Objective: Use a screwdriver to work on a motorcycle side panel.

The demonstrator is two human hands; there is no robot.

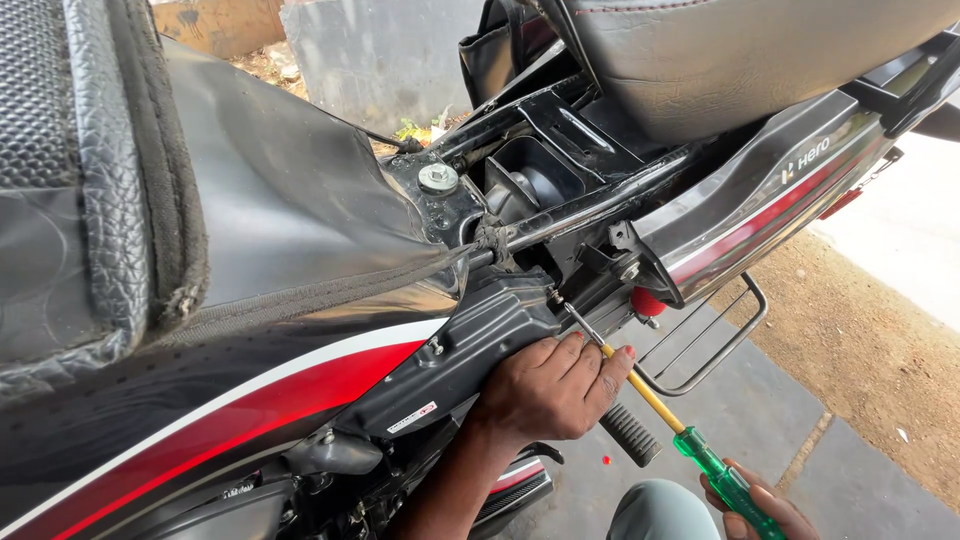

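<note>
The open frame cavity (540,180) under the raised vinyl seat (740,50) holds dark moulded housings. The left hand (550,390) lies open on the ribbed black side panel (480,340), fingertips steadying the screwdriver (650,400). The right hand (760,505) has its grip closed around the translucent green handle; the tip meets a screw (556,297).

Left hand (550,388) flat on the motorcycle's black side panel (470,345), fingers steadying the screwdriver (655,405) shaft. Right hand (765,510) grips its green handle at bottom edge. Tip sits at a screw (556,297) under the raised seat (740,50); footpeg (630,435) below
</note>
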